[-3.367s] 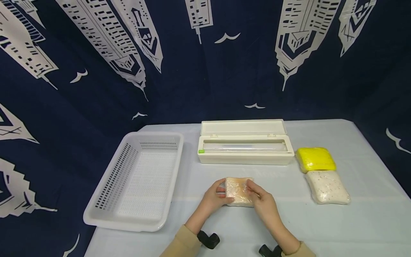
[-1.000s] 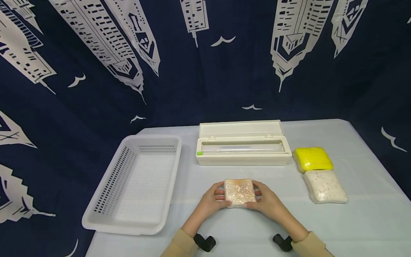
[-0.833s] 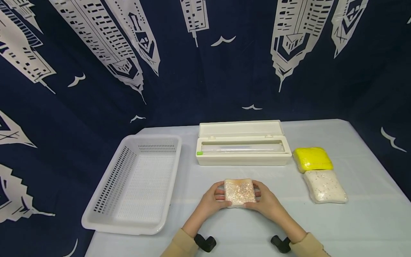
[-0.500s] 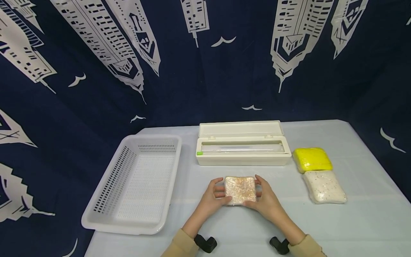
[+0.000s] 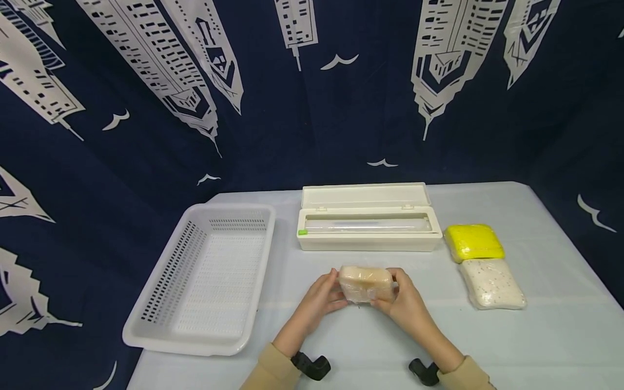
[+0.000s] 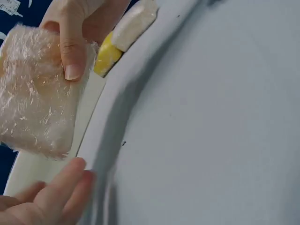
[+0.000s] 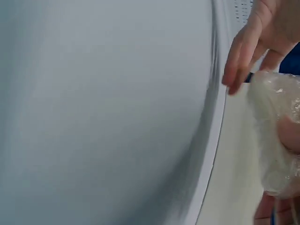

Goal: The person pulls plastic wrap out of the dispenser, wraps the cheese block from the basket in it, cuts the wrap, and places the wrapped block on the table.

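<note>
A square piece of bread [image 5: 366,283] wrapped in clear cling film is tilted up between the hands, its crust-coloured edge showing in the head view. My right hand [image 5: 404,299] grips it by the right side, with the thumb [image 6: 73,56] pressed on the wrapped face in the left wrist view. The left hand [image 5: 319,302] is close at the bread's left side. Its fingers [image 6: 65,187] are extended and stand apart from the film, as the left wrist view shows.
Behind the hands stands a cream cling film dispenser [image 5: 370,242] with its lid raised and a roll inside. On the left is a white perforated basket [image 5: 263,271]. At the right lie a yellow wrapped block [image 5: 475,241] and a speckled white wrapped block [image 5: 494,284].
The bread was lying face up between both hands; it has been lifted and tipped so its edge shows. The left hand has let go of its side while the right keeps hold.
</note>
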Tool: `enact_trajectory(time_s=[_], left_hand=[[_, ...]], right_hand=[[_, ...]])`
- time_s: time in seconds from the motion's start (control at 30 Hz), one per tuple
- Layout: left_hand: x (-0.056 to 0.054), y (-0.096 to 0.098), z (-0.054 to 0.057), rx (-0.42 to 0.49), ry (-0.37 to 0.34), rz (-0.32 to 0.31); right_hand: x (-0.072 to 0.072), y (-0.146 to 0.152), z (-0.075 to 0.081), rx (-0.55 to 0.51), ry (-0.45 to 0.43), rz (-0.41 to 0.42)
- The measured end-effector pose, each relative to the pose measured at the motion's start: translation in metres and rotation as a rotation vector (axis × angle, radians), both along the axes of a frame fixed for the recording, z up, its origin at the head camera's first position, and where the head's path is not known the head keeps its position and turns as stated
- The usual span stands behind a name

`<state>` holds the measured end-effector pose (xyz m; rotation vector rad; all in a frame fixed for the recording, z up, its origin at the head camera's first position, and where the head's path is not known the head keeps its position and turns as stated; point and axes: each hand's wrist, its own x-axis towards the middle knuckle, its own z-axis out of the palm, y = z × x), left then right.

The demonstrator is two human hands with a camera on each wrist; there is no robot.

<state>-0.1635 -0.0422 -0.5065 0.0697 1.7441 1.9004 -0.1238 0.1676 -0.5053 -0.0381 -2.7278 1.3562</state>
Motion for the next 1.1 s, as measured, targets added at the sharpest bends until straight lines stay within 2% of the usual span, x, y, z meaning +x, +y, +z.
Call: enact_trajectory(time_s=[0.13,0.23,0.33,0.4,0.5,0.57,0.7,0.83,0.9,1.0,1.1], left_hand=[[0.0,-0.001,0.003,0.081,-0.079,-0.1],[-0.001,-0.001,0.004,0.118,-0.092,-0.139],[-0.001,0.0,0.005,0.086,-0.071,-0.124],[-0.001,0.0,0.005,0.046,-0.054,-0.112],[0.0,0.0,0.005,0.013,-0.019,-0.107],[0.0,0.0,0.005,0.033,0.008,-0.105],[0.001,0.001,0.006,0.129,0.062,-0.091],[0.002,0.002,0.007,0.163,0.114,-0.069],[0.003,0.002,0.008,0.152,0.134,-0.064],[0.004,0.003,0.008,0.143,0.146,-0.075],[0.006,0.006,0.005,0.124,0.154,-0.095]], right_hand=[[0.0,-0.001,-0.004,0.134,0.347,0.03],[-0.002,0.0,-0.007,0.242,0.548,0.069],[-0.002,0.002,-0.008,0.316,0.636,0.11],[-0.002,0.003,-0.008,0.336,0.637,0.128],[-0.001,0.003,-0.006,0.323,0.554,0.113],[0.0,0.002,-0.004,0.276,0.446,0.091],[0.001,0.005,0.002,0.092,0.161,0.086],[0.004,0.014,0.005,-0.136,-0.099,0.199],[0.006,0.02,0.006,-0.275,-0.163,0.285],[0.007,0.025,0.007,-0.478,-0.19,0.382],[0.007,0.024,0.008,-0.552,-0.175,0.393]])
